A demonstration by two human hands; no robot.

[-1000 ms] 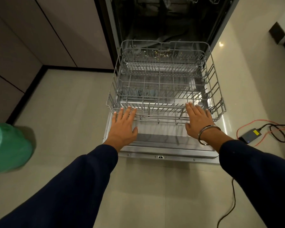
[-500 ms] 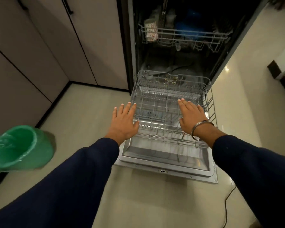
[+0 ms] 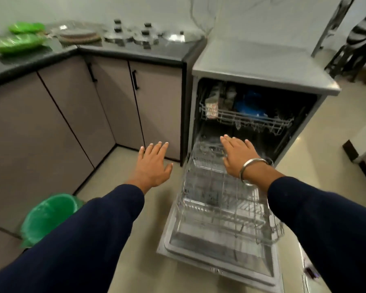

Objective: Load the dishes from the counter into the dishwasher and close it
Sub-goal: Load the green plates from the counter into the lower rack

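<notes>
The fingers of both hands are straight and slightly spread, holding nothing: the left hand (image 3: 151, 166) hangs over the floor at 9 o'clock of the open dishwasher (image 3: 260, 66), the right hand (image 3: 238, 158) hovers above the back of the pulled-out lower rack (image 3: 226, 206), which looks empty. The dishes wait on the dark counter (image 3: 30, 58) at 10 to 11 o'clock: green plates (image 3: 17, 42), a stack of round plates (image 3: 78, 34) and steel lids (image 3: 133, 35) with knobs.

The likeliest trouble, I reckon, is the lowered door (image 3: 218, 252) and rack jutting into the floor space; stepping toward the counter could catch a shin on them. The lids lie crowded, so lifting one carelessly may drag its neighbour off the edge. The upper rack (image 3: 247, 120) already carries a blue item and a patterned cup, leaving less room there.

A green bin (image 3: 49, 216) stands at 8 o'clock, right in the walking path.
</notes>
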